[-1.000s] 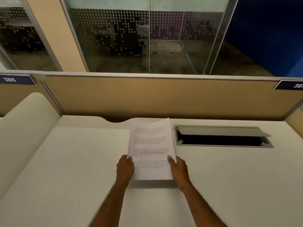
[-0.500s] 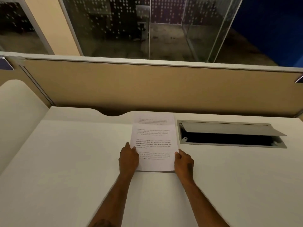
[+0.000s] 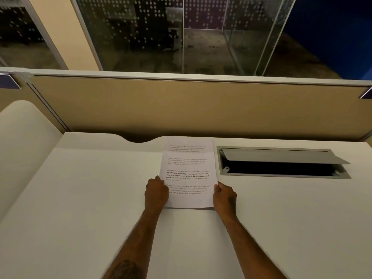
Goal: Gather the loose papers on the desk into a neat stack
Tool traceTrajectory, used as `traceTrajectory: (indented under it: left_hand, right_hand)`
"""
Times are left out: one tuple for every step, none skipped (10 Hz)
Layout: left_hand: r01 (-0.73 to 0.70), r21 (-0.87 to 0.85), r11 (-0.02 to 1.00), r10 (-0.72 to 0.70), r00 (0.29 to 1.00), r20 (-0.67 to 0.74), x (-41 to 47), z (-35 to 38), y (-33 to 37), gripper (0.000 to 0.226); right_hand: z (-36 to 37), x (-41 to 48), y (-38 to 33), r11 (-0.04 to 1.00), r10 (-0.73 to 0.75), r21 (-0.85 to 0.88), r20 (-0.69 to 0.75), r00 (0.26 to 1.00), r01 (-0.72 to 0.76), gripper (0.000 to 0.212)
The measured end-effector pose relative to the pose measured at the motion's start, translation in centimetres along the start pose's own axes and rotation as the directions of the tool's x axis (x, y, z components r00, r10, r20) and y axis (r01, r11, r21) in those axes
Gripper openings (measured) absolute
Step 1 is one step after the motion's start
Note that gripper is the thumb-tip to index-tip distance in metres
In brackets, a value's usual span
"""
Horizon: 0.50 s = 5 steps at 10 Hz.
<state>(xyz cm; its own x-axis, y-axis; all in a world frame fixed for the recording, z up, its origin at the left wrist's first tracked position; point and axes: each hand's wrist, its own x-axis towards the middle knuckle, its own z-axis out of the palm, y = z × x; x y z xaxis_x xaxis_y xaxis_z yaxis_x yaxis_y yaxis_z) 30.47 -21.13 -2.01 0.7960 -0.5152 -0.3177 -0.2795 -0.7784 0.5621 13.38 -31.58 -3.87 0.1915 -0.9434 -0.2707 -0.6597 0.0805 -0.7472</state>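
Beige partition panelling (image 3: 181, 109) backs a white tabletop (image 3: 80, 198), with dotted glass beyond it. Papers (image 3: 188, 172) lie flat on the tabletop just left of an open metal cable hatch (image 3: 281, 162), far edge near the partition. Only the top printed sheet shows; how many lie beneath cannot be told. Upper text lines are too faint to read. Left hand (image 3: 156, 193) rests curled on the papers' near-left edge, fingers covering part of the text. Right hand (image 3: 224, 196) sits curled against the near-right edge; whether it pinches the sheets cannot be told. Both forearms are cut off by the frame bottom.
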Motion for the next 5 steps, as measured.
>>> traceTrajectory:
  left_hand:
    - [0.034, 0.038, 0.999, -0.032, 0.999, -0.042, -0.8, -0.5, -0.4, 0.041]
    - [0.02, 0.048, 0.999, -0.015, 0.994, -0.108, -2.9, -1.2, -1.5, 0.052]
    - [-0.059, 0.157, 0.986, 0.081, 0.987, -0.138, -6.0, -1.6, -3.3, 0.054]
    - [-0.238, 0.328, 0.914, 0.301, 0.94, -0.158, -9.6, -1.6, -5.3, 0.051]
    - [-0.354, 0.434, 0.828, 0.437, 0.893, -0.107, -12.6, -1.2, -6.5, 0.062]
  right_hand:
    - [-0.6, -0.5, -0.3, 0.994, 0.005, -0.109, -0.007, 1.0, -0.005, 0.035]
    - [-1.6, -2.2, -0.2, 0.974, -0.063, -0.216, 0.004, 0.998, 0.062, 0.05]
    - [-2.8, -4.8, 0.2, 0.933, -0.193, -0.295, 0.068, 0.979, 0.204, 0.053]
    - [-3.7, -8.0, 1.5, 0.831, -0.351, -0.424, 0.102, 0.931, 0.36, 0.055]
    - [-4.6, -10.9, 2.4, 0.745, -0.437, -0.489, 0.156, 0.886, 0.454, 0.072]
